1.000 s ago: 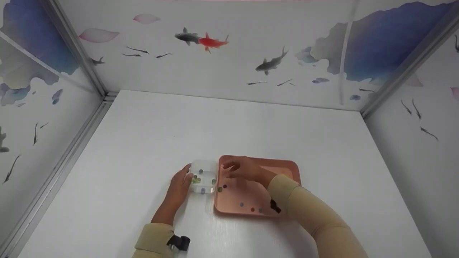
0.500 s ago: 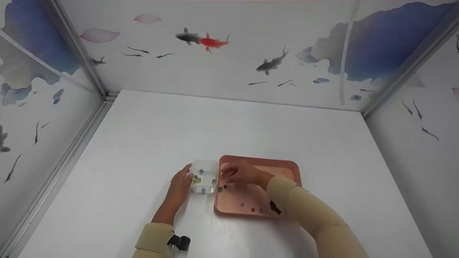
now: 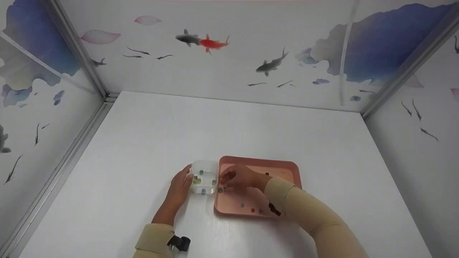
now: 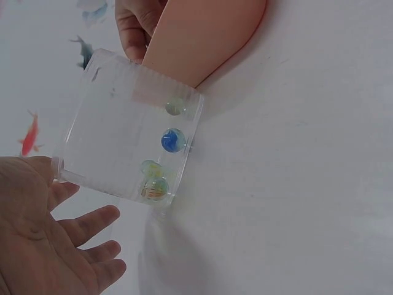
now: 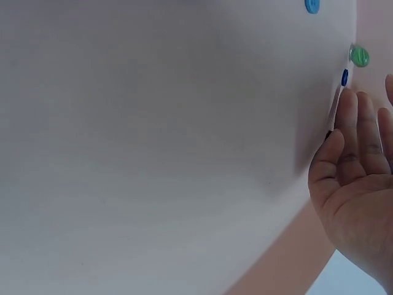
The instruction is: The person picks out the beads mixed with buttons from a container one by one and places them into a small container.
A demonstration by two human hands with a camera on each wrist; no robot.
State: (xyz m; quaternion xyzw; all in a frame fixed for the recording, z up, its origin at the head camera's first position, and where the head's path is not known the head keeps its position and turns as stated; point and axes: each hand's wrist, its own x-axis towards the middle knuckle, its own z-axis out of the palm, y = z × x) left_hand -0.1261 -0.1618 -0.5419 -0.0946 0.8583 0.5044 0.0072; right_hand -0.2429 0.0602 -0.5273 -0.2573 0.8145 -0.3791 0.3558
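A clear plastic box [image 3: 204,165] stands left of the pink tray [image 3: 229,210], with several glass marbles inside, among them a blue one [image 4: 173,141]. My left hand [image 3: 178,188] rests against the box's left side; in the left wrist view its fingers are spread, fingertips right at the rim. Over the tray's left part is my right hand [image 3: 241,175], its fingers reaching down by a green marble [image 3: 220,190]. In the right wrist view, the extended fingers [image 5: 347,110] end just by a dark blue marble [image 5: 344,77]. Part of the tray is hidden under the right forearm.
More marbles lie in the tray: a red one [image 3: 252,210] and a pale blue one [image 3: 242,205] near the front, a dark one [image 3: 267,173] behind the wrist. Printed walls enclose the white table [image 3: 150,125] at the back and sides.
My right hand has shifted slightly left and toward the front of the tray, over the marbles by the left wall. A dark marble has come into view behind the wrist. The left hand stays put.
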